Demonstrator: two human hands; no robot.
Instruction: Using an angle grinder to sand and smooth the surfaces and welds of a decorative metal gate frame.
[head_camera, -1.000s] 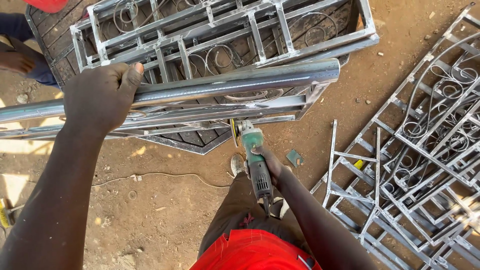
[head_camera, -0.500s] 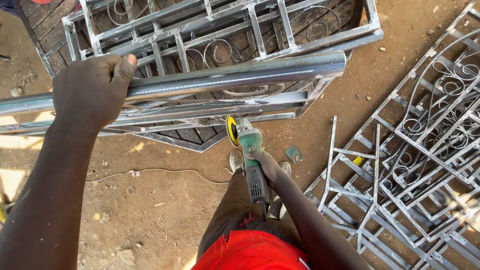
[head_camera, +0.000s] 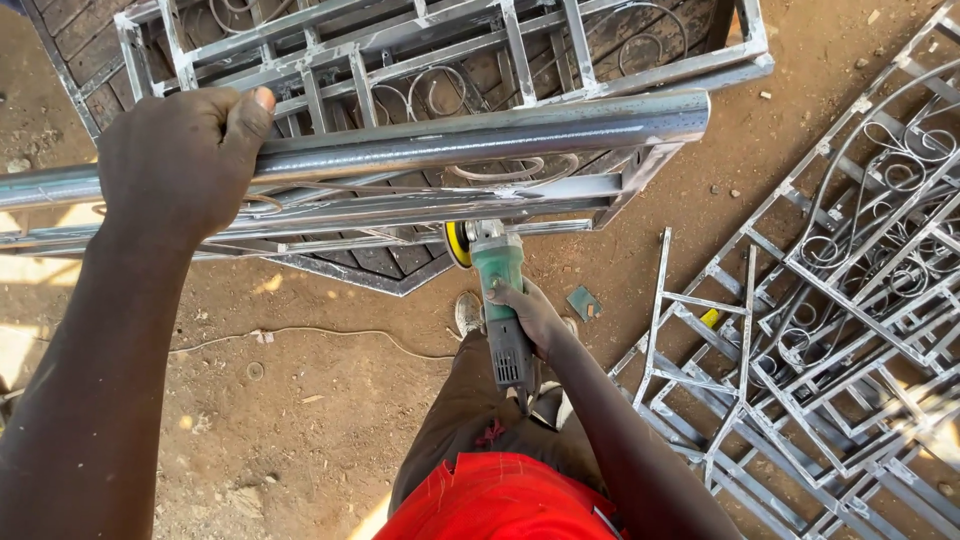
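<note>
Your left hand (head_camera: 175, 160) is clamped over the steel pipe (head_camera: 480, 135), steadying it on the stacked metal frames (head_camera: 440, 50). Your right hand (head_camera: 530, 318) grips the green angle grinder (head_camera: 497, 290), its yellow disc (head_camera: 458, 243) just under the pipe's near edge. Grinding step, by the look; lifting the disc to the metal calls for a firm hold.

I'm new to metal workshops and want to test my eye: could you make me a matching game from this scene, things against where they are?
Things:
1. steel pipe
2. angle grinder
3. scrollwork metal frames
4. thin cable

Places:
A. lying on the dirt at right
B. gripped by the left hand
C. trailing across the ground
D. held in the right hand

Pairs: 1-B, 2-D, 3-A, 4-C
</note>
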